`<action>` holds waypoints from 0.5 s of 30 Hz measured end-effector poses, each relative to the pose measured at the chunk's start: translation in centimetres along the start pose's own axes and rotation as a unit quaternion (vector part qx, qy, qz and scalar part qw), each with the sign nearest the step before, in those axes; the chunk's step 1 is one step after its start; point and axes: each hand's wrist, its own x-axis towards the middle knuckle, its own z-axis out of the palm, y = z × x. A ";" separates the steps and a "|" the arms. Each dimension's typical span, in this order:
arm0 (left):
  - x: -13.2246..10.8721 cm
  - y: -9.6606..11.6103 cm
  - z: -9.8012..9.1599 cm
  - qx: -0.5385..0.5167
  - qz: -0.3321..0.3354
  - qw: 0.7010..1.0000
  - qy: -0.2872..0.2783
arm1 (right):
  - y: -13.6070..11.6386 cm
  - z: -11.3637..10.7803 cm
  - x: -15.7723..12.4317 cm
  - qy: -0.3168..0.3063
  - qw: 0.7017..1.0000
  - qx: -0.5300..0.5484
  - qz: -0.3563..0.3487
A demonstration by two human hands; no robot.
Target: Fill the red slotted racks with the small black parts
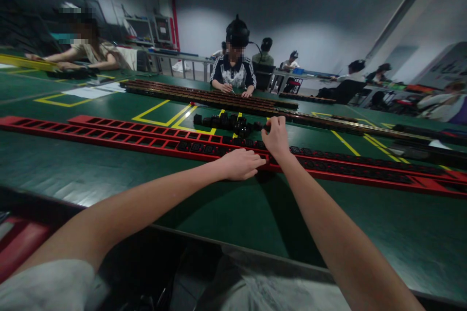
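Note:
Two long red slotted rails (171, 154) lie side by side across the green table. Their left slots are bare, while black socket modules (208, 149) fill many slots in the middle and to the right. My left hand (242, 164) lies over the near rail, fingers stretched out to the right and palm down. Above the far rail my right hand (277, 138) is closed in a pinch on a small black socket module (268, 127), mostly hidden by the fingers. Just beyond the rails sits a pile of loose black socket modules (233, 125).
Long brown strips (211, 93) lie across the table farther back. A person (234, 70) works behind them, and another person (91, 48) sits at the left by a yellow bar (25, 61). Papers (89, 91) and yellow tape outlines are on the green tabletop (146, 180).

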 end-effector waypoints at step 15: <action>0.0 0.1 0.0 0.003 -0.009 1.000 0.001 | 0.4 -0.6 -2.9 -0.077 0.993 0.072 -0.056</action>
